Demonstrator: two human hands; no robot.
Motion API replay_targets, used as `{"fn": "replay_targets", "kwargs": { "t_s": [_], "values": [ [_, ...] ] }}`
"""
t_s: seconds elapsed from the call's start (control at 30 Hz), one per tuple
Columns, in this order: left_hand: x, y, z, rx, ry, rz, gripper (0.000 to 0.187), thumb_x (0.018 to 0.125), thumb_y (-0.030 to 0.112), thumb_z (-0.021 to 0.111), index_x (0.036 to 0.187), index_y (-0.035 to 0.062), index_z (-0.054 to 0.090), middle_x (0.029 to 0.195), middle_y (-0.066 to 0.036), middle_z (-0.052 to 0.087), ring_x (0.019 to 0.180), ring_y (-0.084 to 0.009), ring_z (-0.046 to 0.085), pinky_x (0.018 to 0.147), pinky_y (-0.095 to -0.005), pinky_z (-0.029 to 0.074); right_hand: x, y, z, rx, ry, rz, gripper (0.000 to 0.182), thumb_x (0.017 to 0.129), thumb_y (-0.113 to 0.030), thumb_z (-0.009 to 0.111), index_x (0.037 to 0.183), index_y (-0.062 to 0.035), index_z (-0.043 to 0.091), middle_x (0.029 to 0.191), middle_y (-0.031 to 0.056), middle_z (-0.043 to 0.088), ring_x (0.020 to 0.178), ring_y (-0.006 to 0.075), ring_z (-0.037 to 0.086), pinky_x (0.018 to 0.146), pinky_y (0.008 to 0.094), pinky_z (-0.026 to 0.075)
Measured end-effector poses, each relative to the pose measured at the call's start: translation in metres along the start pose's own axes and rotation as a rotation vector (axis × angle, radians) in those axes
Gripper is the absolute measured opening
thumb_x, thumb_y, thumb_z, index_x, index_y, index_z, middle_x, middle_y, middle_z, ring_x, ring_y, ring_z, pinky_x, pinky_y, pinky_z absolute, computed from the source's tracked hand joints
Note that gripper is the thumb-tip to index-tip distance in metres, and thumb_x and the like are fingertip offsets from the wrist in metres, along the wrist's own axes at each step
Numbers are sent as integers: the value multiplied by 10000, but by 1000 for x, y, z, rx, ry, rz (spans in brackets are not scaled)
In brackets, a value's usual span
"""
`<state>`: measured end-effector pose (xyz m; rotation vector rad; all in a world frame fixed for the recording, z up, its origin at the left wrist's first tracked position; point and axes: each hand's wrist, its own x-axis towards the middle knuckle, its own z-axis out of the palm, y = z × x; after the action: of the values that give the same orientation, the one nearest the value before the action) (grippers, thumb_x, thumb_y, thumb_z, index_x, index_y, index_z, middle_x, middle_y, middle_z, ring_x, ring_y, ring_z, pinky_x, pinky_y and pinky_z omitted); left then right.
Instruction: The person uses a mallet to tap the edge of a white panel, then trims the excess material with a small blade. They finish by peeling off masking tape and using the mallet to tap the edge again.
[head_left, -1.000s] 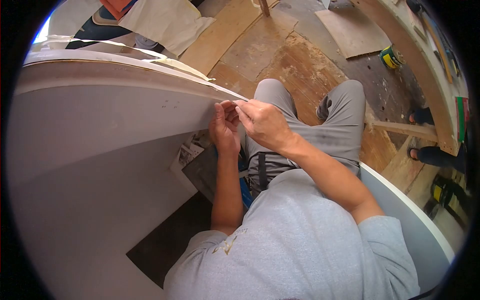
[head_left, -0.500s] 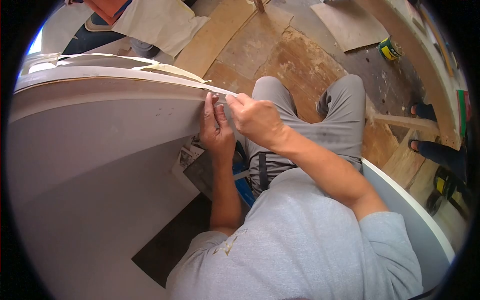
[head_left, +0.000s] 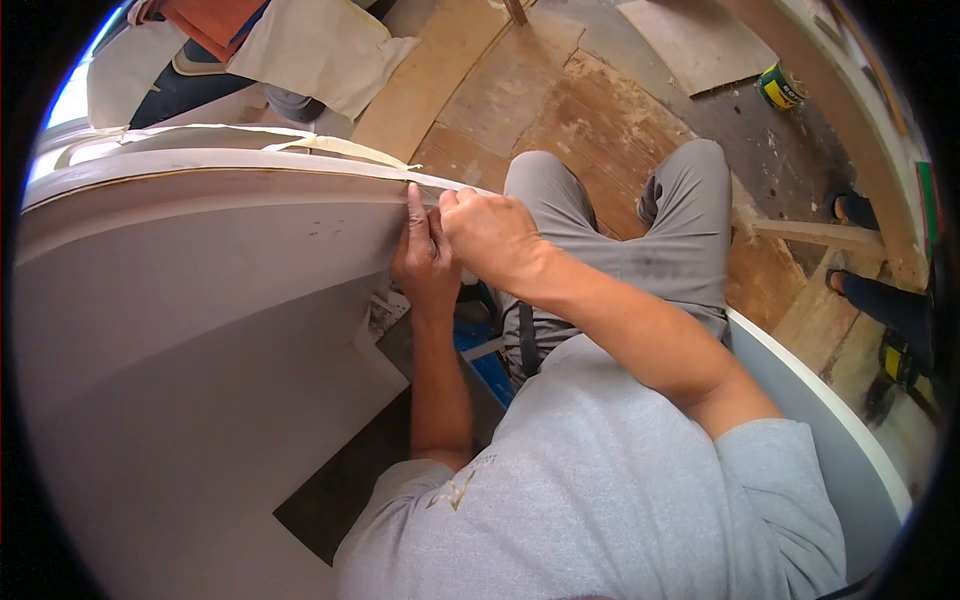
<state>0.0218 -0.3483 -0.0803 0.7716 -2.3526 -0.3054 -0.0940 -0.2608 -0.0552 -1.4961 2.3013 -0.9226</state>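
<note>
A long white strip runs along the upper edge of a curved white panel. My left hand is raised at the panel's right end, forefinger stretched up against the underside of the edge; its other fingers are partly hidden by my right hand. My right hand is closed at the strip's right end, knuckles up, close beside the left hand. The fingertips and the exact grip are hidden. Behind the panel edge a loose cream-coloured strip curls along, its tip near my left forefinger.
My knees stand to the right of the panel end. Beyond lie worn boards on the floor and a green-and-yellow can. At right are a person's feet and a curved wooden edge. Something blue lies beside my hip.
My right hand has shifted slightly left and down, closer to my left hand. The left hand's fingers have drawn together, with the forefinger still up at the edge. The view has shifted slightly.
</note>
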Motion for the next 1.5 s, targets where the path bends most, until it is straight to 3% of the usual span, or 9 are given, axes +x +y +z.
{"fn": "replay_targets", "kwargs": {
  "t_s": [0.1, 0.17, 0.27, 0.4, 0.5, 0.57, 0.9, 1.2, 1.5],
  "values": [
    [-1, -6, -3, 83, -39, 120, 499, 1032, 93, 739, 1512, 0, 638, 1025, -202, 798, 825, -351, 784, 720, -440, 614, -3, 11, 7, 21, -45, 20, 197, 1022, -172, 606, 1060, 9, 675, 982, 221, 767, 893, 386, 802, 753, 490, 653],
    [-5, -7, -2, 11, -137, -14, 576, 986, 130, 786, 1533, 33, 636, 1151, -217, 803, 1027, -383, 794, 902, -446, 621, -6, 14, 10, 37, 0, 4, 200, 1024, -178, 610, 1059, 7, 679, 972, 218, 766, 874, 386, 799, 734, 485, 650],
    [-3, -7, 0, 8, -46, 121, 502, 998, 44, 764, 1486, 6, 655, 1072, -183, 811, 925, -342, 808, 794, -429, 638, -15, 14, 7, 68, 40, -7, 195, 1025, -185, 621, 1057, -2, 682, 957, 209, 765, 834, 385, 794, 696, 474, 644],
    [-9, -2, -1, -72, -28, 84, 549, 983, 22, 772, 1511, -9, 626, 1075, -170, 813, 932, -333, 809, 810, -428, 638, -19, 10, -2, 116, 105, -55, 179, 1017, -182, 644, 1043, -9, 680, 942, 194, 765, 777, 378, 784, 648, 459, 636],
    [-11, -1, 1, -134, -69, -36, 670, 954, 86, 825, 1574, 19, 583, 1148, -169, 813, 1027, -303, 806, 906, -427, 628, -9, 9, 3, 112, 68, -43, 176, 1007, -175, 651, 1037, -4, 675, 940, 190, 766, 791, 381, 787, 679, 471, 643],
    [-5, -4, 4, -59, -25, 45, 613, 1000, 56, 766, 1569, -33, 555, 1070, -146, 817, 931, -322, 808, 808, -426, 638, -3, 9, 4, 104, 71, -44, 175, 1001, -172, 650, 1023, -1, 677, 948, 193, 769, 816, 384, 789, 699, 476, 645],
    [4, -14, 0, 98, -15, 144, 503, 999, 97, 775, 1486, 18, 676, 1023, -184, 819, 878, -350, 814, 769, -428, 640, 9, 7, -2, 128, -91, 20, 223, 981, -149, 613, 1030, 29, 738, 989, 238, 787, 945, 396, 795, 858, 493, 641],
    [9, -9, -12, 13, -85, 169, 468, 973, 59, 800, 1432, 39, 709, 1058, -159, 828, 925, -320, 822, 814, -418, 647, -12, 5, -13, 162, -50, 37, 199, 978, -137, 609, 1014, 30, 713, 953, 236, 777, 932, 415, 789, 842, 504, 640],
    [6, -14, -6, 23, 6, 166, 459, 981, 56, 801, 1430, 53, 705, 1057, -147, 834, 937, -306, 828, 811, -410, 657, -4, 9, -1, 230, 34, -13, 194, 975, -149, 613, 986, 22, 704, 917, 233, 764, 886, 420, 777, 796, 516, 630]
  ]
}}
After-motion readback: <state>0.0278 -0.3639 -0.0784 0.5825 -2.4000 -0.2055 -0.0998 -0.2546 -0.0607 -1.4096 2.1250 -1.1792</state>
